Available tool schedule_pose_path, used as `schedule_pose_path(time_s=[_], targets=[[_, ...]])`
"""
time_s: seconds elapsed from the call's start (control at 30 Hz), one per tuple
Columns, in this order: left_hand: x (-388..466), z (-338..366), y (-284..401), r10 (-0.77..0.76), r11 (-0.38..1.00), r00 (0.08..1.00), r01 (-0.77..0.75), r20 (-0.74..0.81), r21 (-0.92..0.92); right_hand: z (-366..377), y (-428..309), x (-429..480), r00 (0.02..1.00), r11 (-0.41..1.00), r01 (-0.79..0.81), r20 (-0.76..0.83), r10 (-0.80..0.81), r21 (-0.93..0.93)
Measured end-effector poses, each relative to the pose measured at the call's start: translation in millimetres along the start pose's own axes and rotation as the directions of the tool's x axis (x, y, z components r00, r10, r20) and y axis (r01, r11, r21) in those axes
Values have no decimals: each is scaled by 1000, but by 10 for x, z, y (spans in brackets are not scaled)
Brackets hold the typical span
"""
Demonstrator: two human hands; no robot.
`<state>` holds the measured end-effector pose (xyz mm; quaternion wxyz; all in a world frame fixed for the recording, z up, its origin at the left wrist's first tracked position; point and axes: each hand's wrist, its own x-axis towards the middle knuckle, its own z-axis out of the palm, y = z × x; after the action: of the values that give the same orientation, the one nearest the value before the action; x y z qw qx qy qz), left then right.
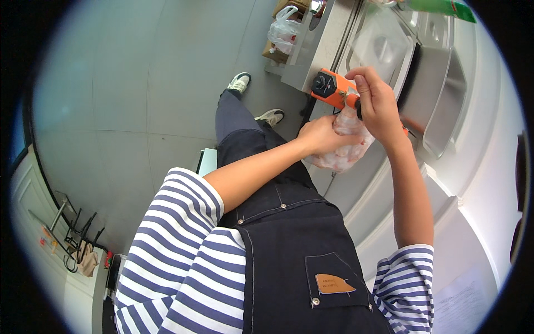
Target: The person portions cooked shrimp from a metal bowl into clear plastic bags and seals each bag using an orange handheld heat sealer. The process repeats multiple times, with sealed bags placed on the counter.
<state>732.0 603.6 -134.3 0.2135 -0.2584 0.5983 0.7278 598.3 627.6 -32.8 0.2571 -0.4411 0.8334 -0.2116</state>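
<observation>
My left hand (pixel 323 135) grips a clear plastic bag (pixel 340 158) packed with pale pinkish pieces. The bag's gathered upper part runs up against an orange bag sealer (pixel 340 94), which has a black dial on its end. My right hand (pixel 375 98) is bent over the sealer with its fingers curled, close to a short orange and black part. Its palm hides much of the sealer, and what the fingers touch is unclear. Another orange bit shows past my right wrist.
Beyond my right hand lie a lidded steel pan (pixel 384 46) and a deep steel container (pixel 436 98). A green container (pixel 442 9) is at the far edge. Below the counter, a white plastic bag (pixel 283 31) sits by cardboard boxes (pixel 274 52). White panelling (pixel 450 221) stands on the right.
</observation>
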Motion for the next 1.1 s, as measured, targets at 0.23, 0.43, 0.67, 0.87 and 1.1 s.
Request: schedule_pose_path(time_s=[0.23,0.43,0.67,0.87,1.1], targets=[[-29,-42,46,-14,1000,1000,14,15,15,135,-90,35,996,987,-72,-60,64,-142],[72,7,17,-42,997,998,39,38,72,193,-31,27,973,973,-212,-109,202,-88],[246,85,-357,107,988,994,-108,16,114,409,-30,13,949,978,-101,-314,39,-181],[148,97,-512,270,957,963,-269,1,105,369,-51,19,939,978,-130,-338,69,-163],[20,68,-684,277,961,959,-277,49,-8,371,-75,12,935,979,-191,-315,160,-69]])
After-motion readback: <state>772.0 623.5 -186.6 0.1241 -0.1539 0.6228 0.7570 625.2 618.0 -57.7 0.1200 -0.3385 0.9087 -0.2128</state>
